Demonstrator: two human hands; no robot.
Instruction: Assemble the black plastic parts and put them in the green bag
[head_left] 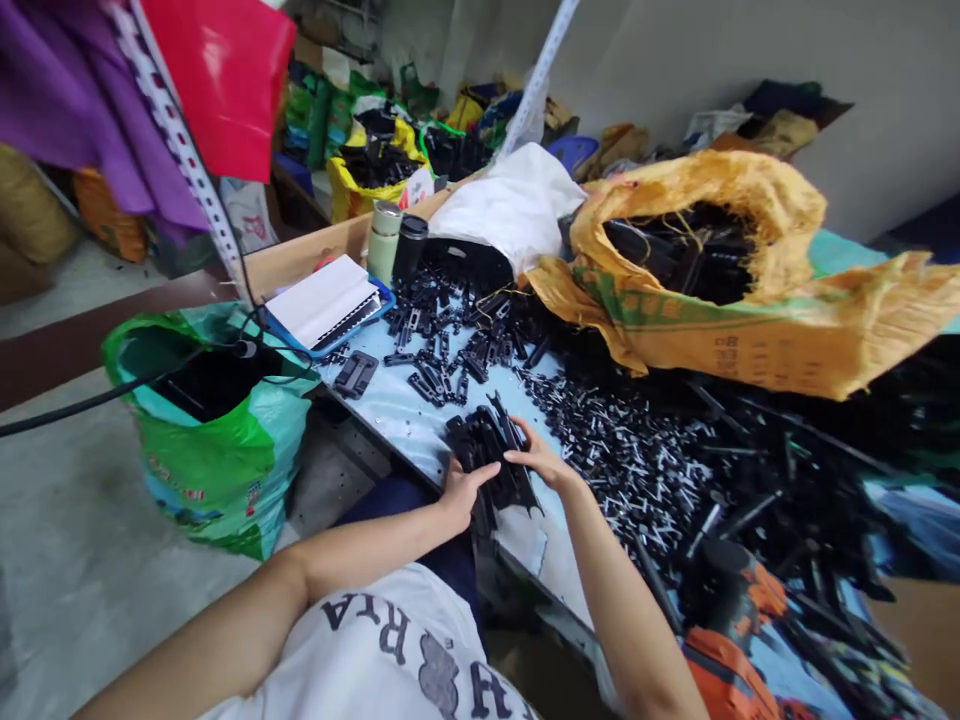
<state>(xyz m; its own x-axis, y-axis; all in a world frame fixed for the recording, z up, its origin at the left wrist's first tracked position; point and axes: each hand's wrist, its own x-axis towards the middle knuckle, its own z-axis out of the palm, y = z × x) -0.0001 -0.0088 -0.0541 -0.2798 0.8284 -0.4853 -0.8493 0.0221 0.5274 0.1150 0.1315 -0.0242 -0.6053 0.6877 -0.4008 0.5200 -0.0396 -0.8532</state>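
A bunch of black parts (487,435) is at the near edge of the blue bench (382,410), between two hands; the left hand (459,495) has its grip closed around the near left side, with a finger lying across the parts; the right hand (538,458) has its grip pinching the right side with thumb and fingers; just past them lie small black clips (427,380); to the right is a big pile of screws (637,460), with an orange drill (727,660) nearer the person; behind the screws sits an orange sack (750,340); at the far left are a blue tray (388,296) with white paper (319,300), a green bottle (383,245) and a black cup (411,250); a green bag (217,460) stands on the floor (67,540).
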